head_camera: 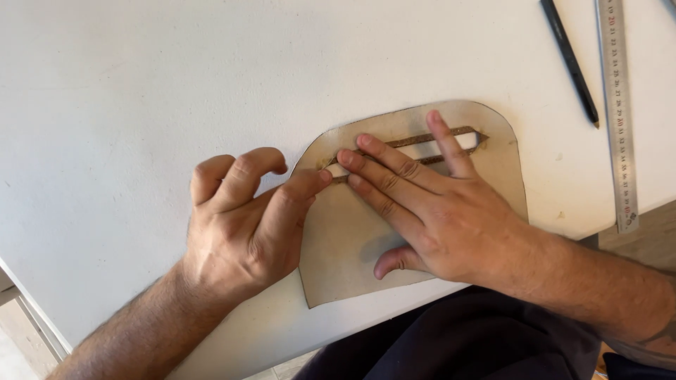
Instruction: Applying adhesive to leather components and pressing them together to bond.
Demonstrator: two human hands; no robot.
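Seen from above: a tan, round-topped leather piece with a long slot (415, 204) lies on a white table (141, 105). The right hand (422, 204) presses flat, fingers spread. The left hand (246, 218) pinches the slot's end. A black pen (570, 63) and steel ruler (620, 112) lie nearby.

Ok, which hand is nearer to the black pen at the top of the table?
The right hand. It lies flat on the tan leather piece, below and left of the black pen. The left hand sits farther left, at the piece's left edge.
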